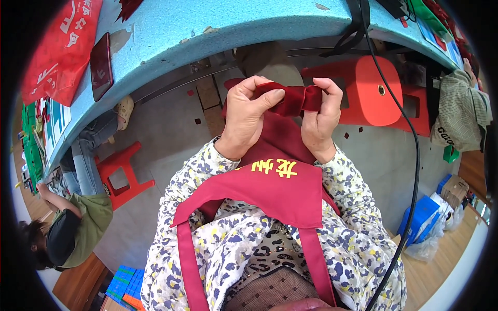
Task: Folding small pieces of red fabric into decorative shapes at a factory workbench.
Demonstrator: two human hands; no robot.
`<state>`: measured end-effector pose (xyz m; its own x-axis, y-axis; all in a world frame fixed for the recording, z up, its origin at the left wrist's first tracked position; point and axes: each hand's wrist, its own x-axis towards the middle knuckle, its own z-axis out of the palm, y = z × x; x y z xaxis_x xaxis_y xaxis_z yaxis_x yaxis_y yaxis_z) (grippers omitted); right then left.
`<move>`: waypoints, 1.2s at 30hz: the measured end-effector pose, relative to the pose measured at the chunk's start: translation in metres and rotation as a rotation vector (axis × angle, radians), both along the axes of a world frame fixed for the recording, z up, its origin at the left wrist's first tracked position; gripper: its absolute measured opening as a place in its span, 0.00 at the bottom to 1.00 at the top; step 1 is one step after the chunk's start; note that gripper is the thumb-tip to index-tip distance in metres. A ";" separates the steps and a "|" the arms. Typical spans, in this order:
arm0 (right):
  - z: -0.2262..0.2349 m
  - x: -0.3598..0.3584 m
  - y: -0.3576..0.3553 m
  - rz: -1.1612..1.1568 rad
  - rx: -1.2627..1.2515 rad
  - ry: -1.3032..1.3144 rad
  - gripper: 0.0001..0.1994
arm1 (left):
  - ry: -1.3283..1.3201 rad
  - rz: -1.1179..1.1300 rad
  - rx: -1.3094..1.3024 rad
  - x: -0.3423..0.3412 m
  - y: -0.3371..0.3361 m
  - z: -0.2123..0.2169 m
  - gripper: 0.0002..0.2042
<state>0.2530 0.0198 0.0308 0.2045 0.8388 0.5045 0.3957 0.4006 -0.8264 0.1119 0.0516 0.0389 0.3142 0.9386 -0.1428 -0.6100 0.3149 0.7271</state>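
Observation:
A dark red fabric bag (275, 186) with yellow printed characters and two long straps lies over my lap. Its upper edge is bunched into a fold, and both hands pinch that fold in front of me. My left hand (246, 116) grips the left part of the fold between thumb and fingers. My right hand (321, 122) holds the right part, fingers curled over the cloth. The hands are a few centimetres apart, below the edge of the blue table (218, 31). My sleeves are white with a blue and yellow flower pattern.
A red plastic stool (371, 90) stands beyond my hands, another red stool (122, 173) at the left beside a seated person (78, 217). On the table lie a dark red phone (101, 65) and a red bag (62, 49). A black cable (412, 155) hangs at the right. Blue boxes (423, 217) sit at lower right.

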 end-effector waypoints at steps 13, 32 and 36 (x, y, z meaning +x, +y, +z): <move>-0.008 -0.017 -0.003 0.073 0.023 0.047 0.15 | -0.005 -0.055 -0.159 -0.022 -0.002 -0.002 0.05; 0.001 -0.041 0.013 0.140 -0.112 0.225 0.14 | -0.003 -0.114 -0.153 -0.057 0.007 0.016 0.11; 0.007 -0.040 0.017 0.124 -0.056 0.160 0.15 | -0.083 -0.072 -0.196 -0.053 0.009 0.029 0.11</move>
